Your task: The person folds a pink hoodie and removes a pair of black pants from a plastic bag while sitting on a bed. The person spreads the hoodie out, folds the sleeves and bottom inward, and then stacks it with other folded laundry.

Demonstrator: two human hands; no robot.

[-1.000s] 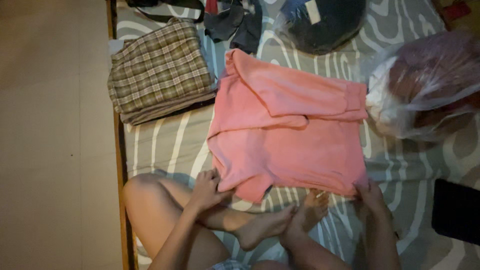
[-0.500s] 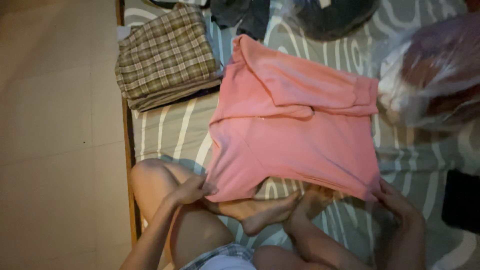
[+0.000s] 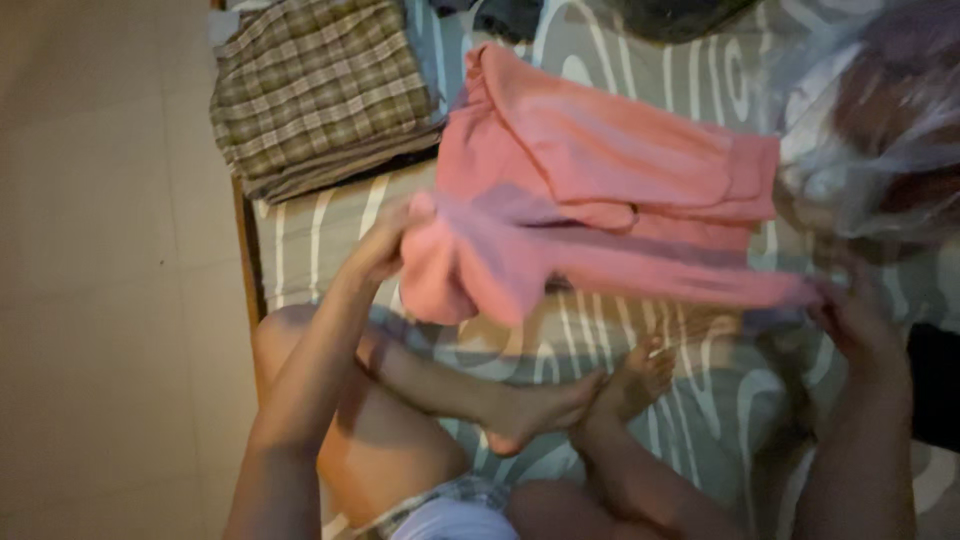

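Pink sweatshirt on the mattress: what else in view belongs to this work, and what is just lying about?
In hand:
pink sweatshirt, near edge lifted
left hand, gripping one corner
right hand, gripping the other

Lying about:
folded plaid garment
clear plastic bag of clothes
dark clothes at the top
striped mattress

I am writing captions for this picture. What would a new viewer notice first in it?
First, the pink sweatshirt in the middle of the patterned mattress, its near edge lifted by the left hand and the right hand. Next, the folded plaid cloth at the upper left, and the clear plastic bag at the upper right.
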